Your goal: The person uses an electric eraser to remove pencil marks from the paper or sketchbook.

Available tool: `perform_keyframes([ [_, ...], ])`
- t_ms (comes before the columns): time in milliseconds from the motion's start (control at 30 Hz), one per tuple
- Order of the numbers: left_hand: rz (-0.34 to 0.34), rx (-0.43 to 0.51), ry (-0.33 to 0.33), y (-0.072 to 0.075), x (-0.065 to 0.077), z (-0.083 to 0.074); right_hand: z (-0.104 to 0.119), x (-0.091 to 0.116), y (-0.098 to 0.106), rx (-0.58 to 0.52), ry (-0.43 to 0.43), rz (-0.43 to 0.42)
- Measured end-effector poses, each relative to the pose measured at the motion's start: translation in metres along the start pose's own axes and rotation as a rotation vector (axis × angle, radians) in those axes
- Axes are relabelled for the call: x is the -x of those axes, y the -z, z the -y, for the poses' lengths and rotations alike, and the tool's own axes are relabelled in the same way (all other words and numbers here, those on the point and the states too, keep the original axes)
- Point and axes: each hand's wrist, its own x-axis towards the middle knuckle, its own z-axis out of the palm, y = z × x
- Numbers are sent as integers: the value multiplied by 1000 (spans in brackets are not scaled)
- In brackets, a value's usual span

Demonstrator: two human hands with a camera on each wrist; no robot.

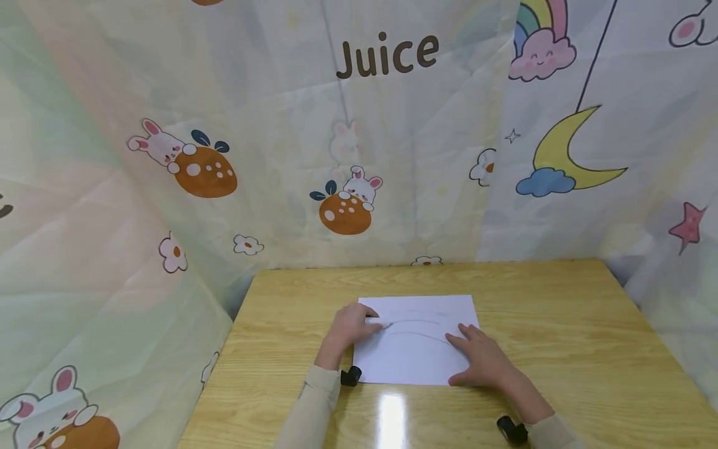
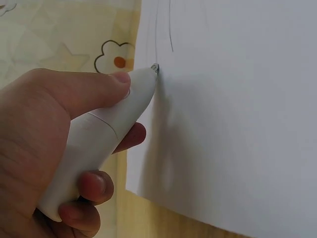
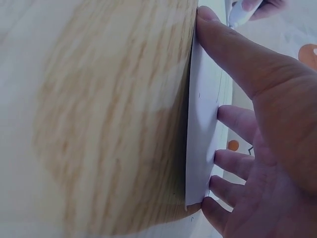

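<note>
A sheet of white paper (image 1: 406,362) lies on the wooden table, with several thin, curved grey lines across its upper half. My left hand (image 1: 350,324) grips a white pen-like tool (image 2: 94,134) with a small metal tip, at the left part of the sheet. The thumb lies along the tool's top, and the tip meets the paper at the end of one line. My right hand (image 1: 485,360) rests on the sheet's right side, fingers spread. In the right wrist view its thumb (image 3: 233,44) is at the paper's near edge, which stands slightly off the table.
The light wooden table (image 1: 561,324) extends around the sheet. Behind it and at both sides hangs a printed cloth (image 1: 280,156) with rabbits, flowers and a moon. Small black devices (image 1: 351,376) sit at both wrists. A bright reflection falls on the table in front of the paper.
</note>
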Motion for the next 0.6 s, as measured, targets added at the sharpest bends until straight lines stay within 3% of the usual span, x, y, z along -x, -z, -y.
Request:
perform_keyframes([
  [100,4,14,24,-1,1,1,-1,-1,-1,1,-1,6],
  [267,-10,37,9,-2,-3,1,-2,-4,-2,11,-4,-2],
  [400,8,20,47,-2,0,1,0,-3,-2,5,0,23],
  [600,-6,8,-15,0,-3,-2,2,-1,-1,14,9,-1],
])
